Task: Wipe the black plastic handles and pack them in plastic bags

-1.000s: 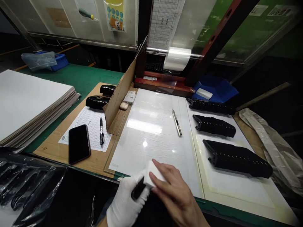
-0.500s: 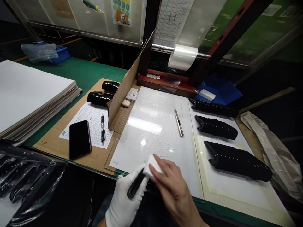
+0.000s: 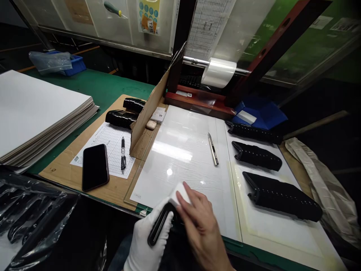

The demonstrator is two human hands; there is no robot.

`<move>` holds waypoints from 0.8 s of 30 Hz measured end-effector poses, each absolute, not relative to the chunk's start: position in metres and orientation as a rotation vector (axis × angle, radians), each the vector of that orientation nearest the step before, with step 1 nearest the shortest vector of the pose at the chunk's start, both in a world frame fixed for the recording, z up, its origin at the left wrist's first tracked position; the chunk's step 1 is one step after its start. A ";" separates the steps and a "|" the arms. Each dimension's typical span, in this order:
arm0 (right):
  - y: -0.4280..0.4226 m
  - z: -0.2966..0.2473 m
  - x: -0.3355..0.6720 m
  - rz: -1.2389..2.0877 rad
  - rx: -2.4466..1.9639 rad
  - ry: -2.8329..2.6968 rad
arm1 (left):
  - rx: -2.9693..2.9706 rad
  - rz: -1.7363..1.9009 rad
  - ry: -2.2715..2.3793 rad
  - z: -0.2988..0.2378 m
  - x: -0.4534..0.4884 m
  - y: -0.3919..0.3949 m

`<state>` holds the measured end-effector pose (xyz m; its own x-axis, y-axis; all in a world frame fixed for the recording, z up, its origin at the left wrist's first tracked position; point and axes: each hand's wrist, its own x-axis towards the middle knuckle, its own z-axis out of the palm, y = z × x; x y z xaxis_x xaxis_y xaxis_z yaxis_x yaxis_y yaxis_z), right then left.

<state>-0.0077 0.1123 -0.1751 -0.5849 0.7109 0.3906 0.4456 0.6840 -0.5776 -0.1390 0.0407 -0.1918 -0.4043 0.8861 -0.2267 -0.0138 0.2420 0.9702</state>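
My left hand point(image 3: 146, 241), in a white glove, is closed round a black plastic part point(image 3: 158, 226) at the near edge of the bench. My bare right hand point(image 3: 200, 222) presses a white block point(image 3: 180, 194), like a sponge or cloth, against the top of that part, with its fingers closed over the block. Both hands are just in front of the glossy white work sheet point(image 3: 183, 150). Much of the black part is hidden under my right hand.
Three similar black parts point(image 3: 279, 195) lie in a row on the right. A small metal knife point(image 3: 213, 148) rests on the sheet. A phone point(image 3: 95, 166), pen point(image 3: 123, 153), form, cardboard divider point(image 3: 149, 109), film roll point(image 3: 218, 72), sheet stack point(image 3: 36, 109) and bagged parts point(image 3: 31, 222) surround.
The black part in my gloved hand has come further into view toward me, and my right hand with the white block has slid along it. The camera has shifted slightly.
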 end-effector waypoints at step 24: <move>0.188 -0.147 -0.076 1.063 -1.207 -1.976 | 0.755 1.519 1.848 -0.179 -0.148 0.034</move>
<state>-0.0764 0.1883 -0.1472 -0.4182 0.9055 0.0722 0.4388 0.2710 -0.8567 -0.1476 0.0339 -0.1785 -0.6425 0.7588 -0.1067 0.0420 0.1740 0.9838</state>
